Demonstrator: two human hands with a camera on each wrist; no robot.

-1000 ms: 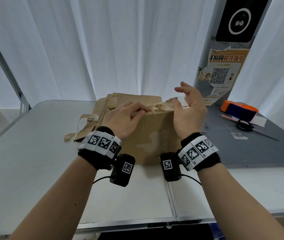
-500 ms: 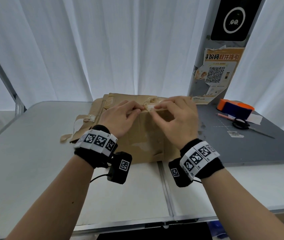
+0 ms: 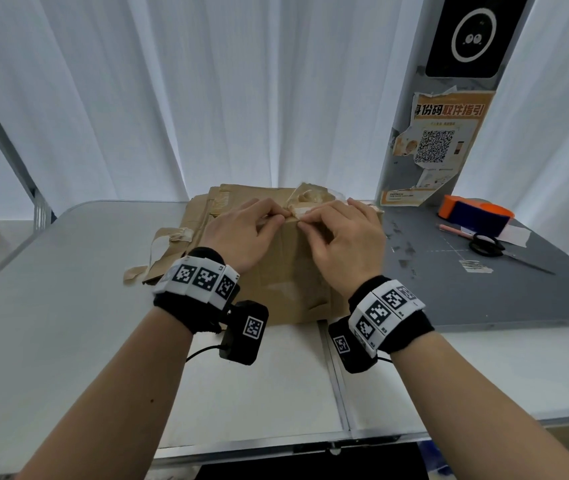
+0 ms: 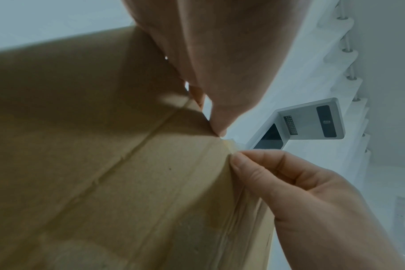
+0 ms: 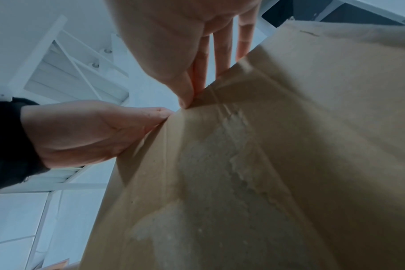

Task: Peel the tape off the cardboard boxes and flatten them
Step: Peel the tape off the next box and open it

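Since a second ago, right hand (image 3: 345,244) returned from mid-air to box (image 3: 290,282) top edge, frame centre, apparently pinching tape (image 3: 302,211). Left hand (image 3: 241,233) pinches the edge alongside. Tape strip runs down the near face, toward the viewer.

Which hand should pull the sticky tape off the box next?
Probably the right hand: its fingertips already pinch the tape at the cardboard box top edge, while the left hand presses the box steady.
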